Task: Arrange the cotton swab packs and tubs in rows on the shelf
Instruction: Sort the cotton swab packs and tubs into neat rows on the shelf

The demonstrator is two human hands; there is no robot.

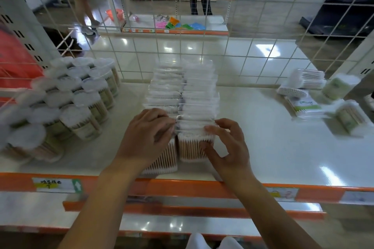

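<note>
Shelf point(263, 137), white deck with an orange price rail: contents as I read them from the head view.

Item 1: flat cotton swab packs point(182, 95), stood on edge in two touching rows at centre, running back to the wire grid panel point(242, 56). I judge the upright stacking keeps the wooden sticks facing the aisle.

Item 2: left hand point(149, 131), laid over the front pack of the left row, fingers bent down on its top edge, apparently steadying it so the row does not topple.

Item 3: right hand point(224, 141), fingers and thumb pinching the front pack of the right row point(192, 147), squaring it beside its neighbour.

Item 4: round tubs point(66, 103), rows at left, already grouped.

Item 5: loose packs and tubs point(315, 95), far right, some tipped over, not yet sorted.
</note>
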